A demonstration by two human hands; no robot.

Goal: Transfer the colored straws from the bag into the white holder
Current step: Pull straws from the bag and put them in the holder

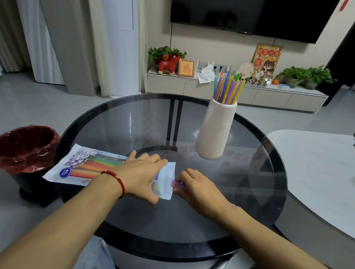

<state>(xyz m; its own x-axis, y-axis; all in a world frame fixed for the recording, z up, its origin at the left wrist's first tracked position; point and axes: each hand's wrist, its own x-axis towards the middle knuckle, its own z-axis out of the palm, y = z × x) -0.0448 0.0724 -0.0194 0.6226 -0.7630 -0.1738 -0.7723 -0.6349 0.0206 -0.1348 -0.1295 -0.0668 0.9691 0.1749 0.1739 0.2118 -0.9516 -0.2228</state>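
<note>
A white plastic bag (76, 166) with colored straws inside lies flat on the left of the round glass table (168, 220). My left hand (143, 173) presses down on the bag near its open right end. My right hand (198, 189) pinches the tip of a purple straw (175, 183) that sticks out of the bag's mouth. The white ribbed holder (215, 132) stands upright at the far right of the table. Several colored straws (228, 87) stand in it.
A bin with a red liner (21, 148) stands on the floor left of the table. A white table (318, 174) adjoins on the right. A TV cabinet (236, 92) with plants and ornaments runs along the back wall.
</note>
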